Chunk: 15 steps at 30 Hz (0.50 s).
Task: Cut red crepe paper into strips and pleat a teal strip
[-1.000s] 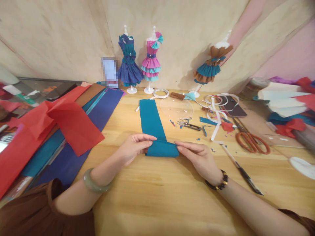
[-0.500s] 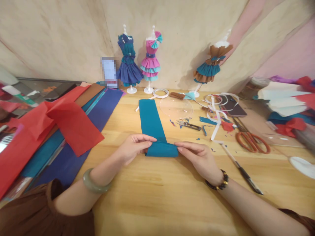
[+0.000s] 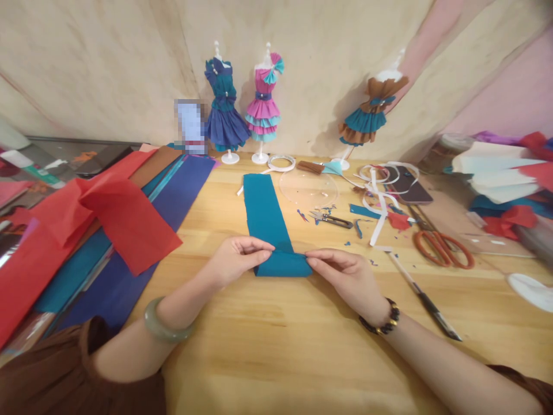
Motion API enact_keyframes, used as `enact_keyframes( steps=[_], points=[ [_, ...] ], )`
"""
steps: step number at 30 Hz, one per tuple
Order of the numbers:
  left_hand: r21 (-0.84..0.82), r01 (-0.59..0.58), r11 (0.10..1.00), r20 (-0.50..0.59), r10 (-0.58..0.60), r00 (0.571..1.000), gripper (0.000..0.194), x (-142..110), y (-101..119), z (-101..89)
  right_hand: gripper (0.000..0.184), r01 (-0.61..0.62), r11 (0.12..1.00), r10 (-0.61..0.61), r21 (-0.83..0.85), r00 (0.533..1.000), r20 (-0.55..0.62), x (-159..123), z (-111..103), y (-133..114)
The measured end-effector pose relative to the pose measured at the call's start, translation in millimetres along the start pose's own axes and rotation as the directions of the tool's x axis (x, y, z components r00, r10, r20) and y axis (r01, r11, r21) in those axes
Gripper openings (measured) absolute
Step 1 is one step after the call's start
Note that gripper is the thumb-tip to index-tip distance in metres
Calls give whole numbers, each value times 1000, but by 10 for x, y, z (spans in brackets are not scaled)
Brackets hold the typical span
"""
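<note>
A long strip of teal crepe paper (image 3: 265,207) lies on the wooden table, running away from me, its near end folded over toward the far side. My left hand (image 3: 235,259) pinches the left end of the fold's upper edge between thumb and fingers. At the right end of the same edge, my right hand (image 3: 343,276) has a matching pinch. The folded flap (image 3: 283,266) spans the gap between both hands. Black-handled thread snips (image 3: 332,219) rest beyond my right hand, among small paper scraps.
Orange-handled scissors (image 3: 444,248) and a pen (image 3: 427,302) lie at the right. Red crepe paper (image 3: 129,225) covers stacked sheets at the left. Small mannequins in a blue dress (image 3: 227,109), a pink dress (image 3: 262,104) and a brown dress (image 3: 367,121) stand along the wall.
Both hands keep their pinch on the paper. The fold's upper edge has shifted slightly under the fingers; the paper strip otherwise stays in place.
</note>
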<state>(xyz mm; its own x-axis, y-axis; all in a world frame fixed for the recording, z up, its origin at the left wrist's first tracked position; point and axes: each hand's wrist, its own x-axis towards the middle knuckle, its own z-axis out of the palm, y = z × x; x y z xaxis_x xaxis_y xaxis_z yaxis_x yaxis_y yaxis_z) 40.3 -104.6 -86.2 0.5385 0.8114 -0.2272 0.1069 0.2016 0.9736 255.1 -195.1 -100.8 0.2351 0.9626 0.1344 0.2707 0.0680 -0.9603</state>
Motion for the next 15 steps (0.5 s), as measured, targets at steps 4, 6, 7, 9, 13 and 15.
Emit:
enact_keyframes(
  steps=[4, 6, 7, 9, 13, 15],
  points=[
    [34, 0, 999, 11, -1, 1000, 26, 7, -5, -1, 14, 55, 998, -55, -31, 998, -14, -18, 6, 16],
    [27, 3, 1000, 44, -4, 999, 29, 7, 6, 0, 16, 98, 993, -99, -60, 995, -14, -34, 11, 18],
    [23, 5, 1000, 69, -7, 998, 32, 2, 15, 3, 17, 127, 988, -129, -81, 992, -9, -43, 15, 15],
    [18, 7, 1000, 124, -9, 992, 40, -17, 38, 17, 22, 199, 969, -198, -144, 980, 18, -61, 24, 3],
    [103, -22, 994, 174, 4, 985, 38, -85, 66, 83, 35, 414, 874, -388, -255, 910, 147, -88, 38, -27],
    [203, -48, 978, 181, 10, 983, 32, -118, 68, 123, 39, 523, 808, -478, -272, 851, 218, -95, 41, -33]
  ],
)
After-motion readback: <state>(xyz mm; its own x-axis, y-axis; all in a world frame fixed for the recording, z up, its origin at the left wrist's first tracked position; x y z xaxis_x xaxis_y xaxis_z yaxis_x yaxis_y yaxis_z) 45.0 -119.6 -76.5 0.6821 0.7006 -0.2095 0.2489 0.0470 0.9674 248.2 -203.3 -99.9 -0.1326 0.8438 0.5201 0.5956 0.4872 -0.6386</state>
